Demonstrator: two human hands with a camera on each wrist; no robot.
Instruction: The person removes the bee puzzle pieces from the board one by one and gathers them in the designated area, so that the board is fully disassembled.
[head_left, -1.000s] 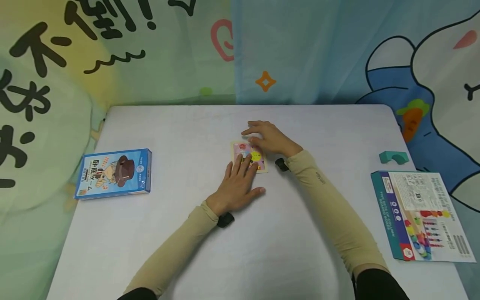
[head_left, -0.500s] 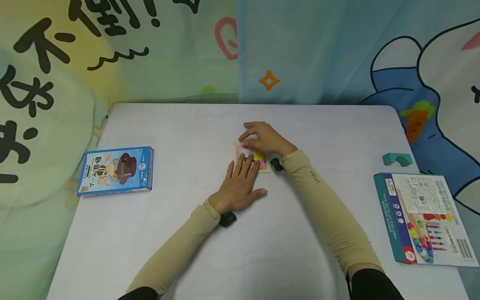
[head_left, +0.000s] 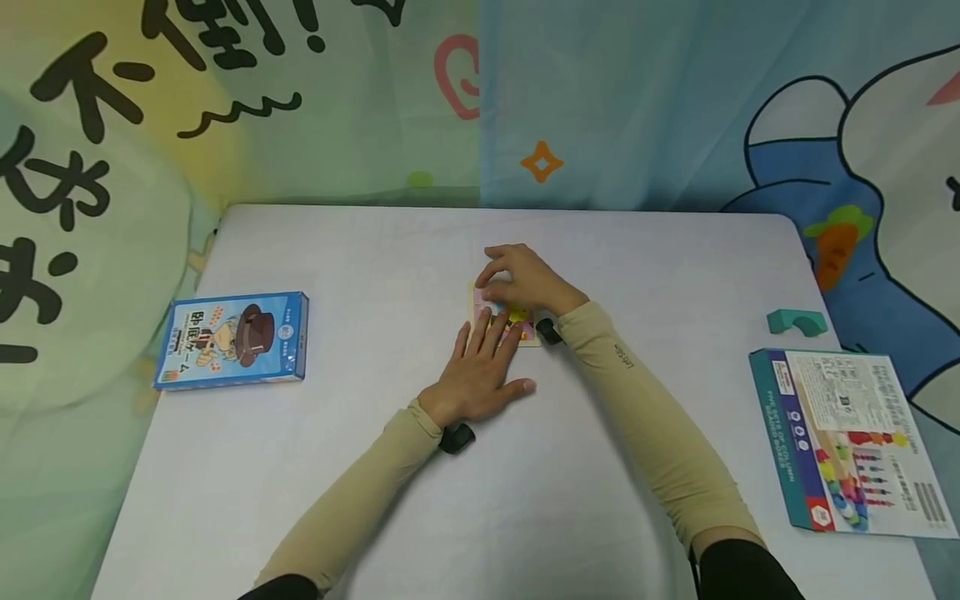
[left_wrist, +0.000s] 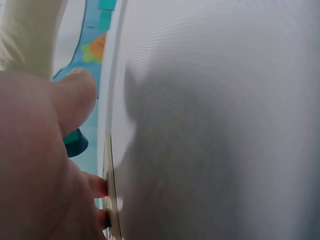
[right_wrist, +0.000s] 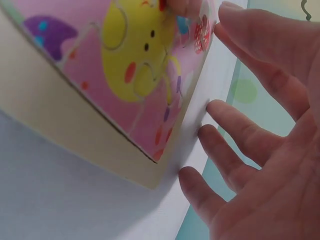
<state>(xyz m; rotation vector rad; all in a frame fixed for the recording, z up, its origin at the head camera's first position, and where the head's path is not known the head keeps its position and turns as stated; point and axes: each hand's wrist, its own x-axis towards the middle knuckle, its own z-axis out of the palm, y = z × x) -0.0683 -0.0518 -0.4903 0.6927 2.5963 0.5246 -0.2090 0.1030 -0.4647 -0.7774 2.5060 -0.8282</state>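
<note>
A small jigsaw puzzle (head_left: 529, 332) lies on the table, pink with a yellow cartoon figure; its pieces sit within a pale frame (right_wrist: 65, 134) in the right wrist view. My left hand (head_left: 474, 385) lies flat with fingers spread, fingertips on the puzzle's near part. In the left wrist view, fingertips of that left hand (left_wrist: 35, 155) rest at the board's thin edge. My right hand (head_left: 531, 282) arches over the puzzle's far side. Seen from the right wrist, the thumb and index fingertip of this hand (right_wrist: 270, 125) come close together at the board's edge by a red spotted mushroom; the other fingers are spread apart.
A blue box (head_left: 231, 340) with a hat picture lies at the left on the white table (head_left: 360, 258). At the right are a green arch-shaped block (head_left: 797, 322) and a larger white and teal box (head_left: 855, 442). A printed curtain (head_left: 615, 100) hangs behind the table.
My right hand has shifted slightly left over the puzzle, its thumb and index finger drawing closer together. The left hand stays in place on the puzzle. The head view has tilted slightly.
</note>
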